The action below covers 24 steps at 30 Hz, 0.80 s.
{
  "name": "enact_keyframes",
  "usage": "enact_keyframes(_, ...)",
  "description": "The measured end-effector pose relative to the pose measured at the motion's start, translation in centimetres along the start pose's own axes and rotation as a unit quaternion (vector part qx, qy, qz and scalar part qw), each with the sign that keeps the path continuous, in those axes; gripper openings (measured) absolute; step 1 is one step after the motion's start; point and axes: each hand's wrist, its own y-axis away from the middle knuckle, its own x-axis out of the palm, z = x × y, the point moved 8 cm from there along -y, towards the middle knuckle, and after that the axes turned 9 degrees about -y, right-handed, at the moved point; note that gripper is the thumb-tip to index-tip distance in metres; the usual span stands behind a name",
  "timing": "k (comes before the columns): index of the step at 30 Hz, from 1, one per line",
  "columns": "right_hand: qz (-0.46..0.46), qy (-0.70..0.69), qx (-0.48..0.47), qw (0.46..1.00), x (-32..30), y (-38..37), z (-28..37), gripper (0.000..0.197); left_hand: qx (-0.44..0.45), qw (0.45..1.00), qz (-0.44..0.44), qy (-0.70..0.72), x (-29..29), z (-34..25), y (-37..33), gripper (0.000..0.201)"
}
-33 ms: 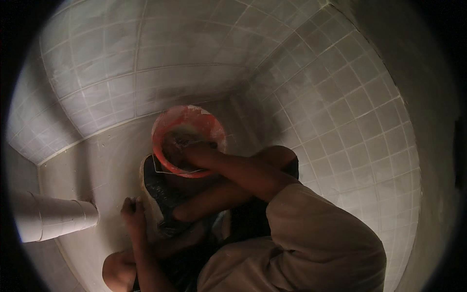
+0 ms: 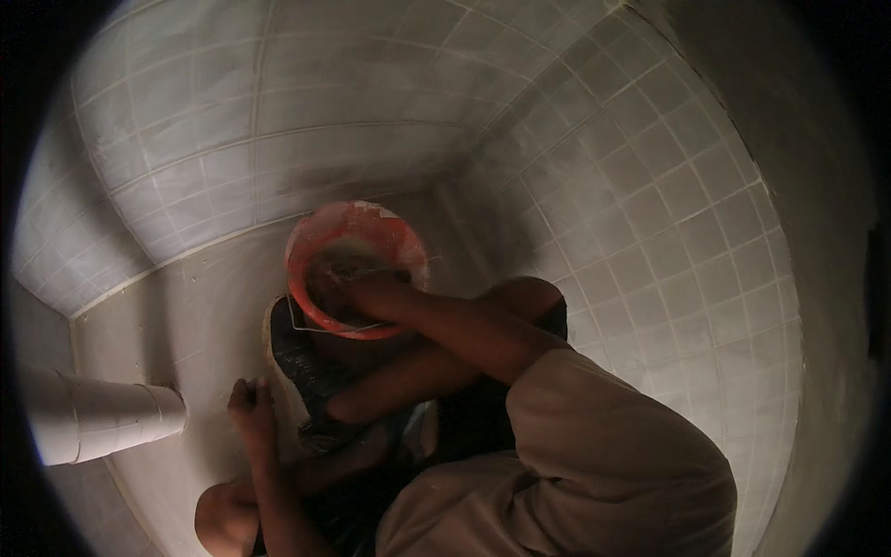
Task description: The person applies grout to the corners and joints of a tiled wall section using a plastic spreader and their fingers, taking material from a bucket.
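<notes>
An orange bucket (image 2: 405, 236), smeared inside with pale grey paste, stands on the floor in the tiled corner, its wire handle hanging down the near side. My right hand (image 2: 369, 290) reaches over the near rim into the bucket, where the fingers are buried in shadow and whatever they hold is hidden. My left hand (image 2: 249, 401) rests on the floor to the left of my dark shoe (image 2: 299, 364), fingers curled into a fist with nothing visible in them. I am crouched low, with the bucket just beyond my foot.
White tiled walls (image 2: 650, 204) meet in a corner just behind the bucket. A fat white pipe (image 2: 102, 418) juts in from the left at floor level. The pale floor (image 2: 195, 316) is dusty. My knees and tan sleeve fill the lower right.
</notes>
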Motion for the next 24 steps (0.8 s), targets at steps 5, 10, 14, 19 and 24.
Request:
enact_keyframes(5,0.144,0.133,0.038,0.980,1.9,-0.3,0.8,0.039,0.000,0.999,-0.006,0.046,-1.5,-0.5,0.6,0.025)
enact_keyframes(10,-0.019,-0.007,0.035,0.999,-0.4,-0.7,-2.8,0.027,-0.029,0.999,0.009,0.031,-1.7,0.5,0.5,0.028)
enact_keyframes(14,-0.152,-0.207,-0.093,0.962,-5.9,2.5,-0.9,0.033,-0.007,0.998,-0.013,0.057,-1.7,-0.4,-0.1,0.027)
enact_keyframes(19,-0.060,-0.638,0.084,0.763,-7.4,6.8,-3.3,0.027,-0.017,1.000,-0.018,0.007,-1.7,-1.5,0.1,0.025)
enact_keyframes(24,-0.031,-0.806,0.000,0.592,-8.8,9.1,-2.6,0.024,0.006,0.998,-0.016,0.066,-1.6,-3.1,0.7,0.024)
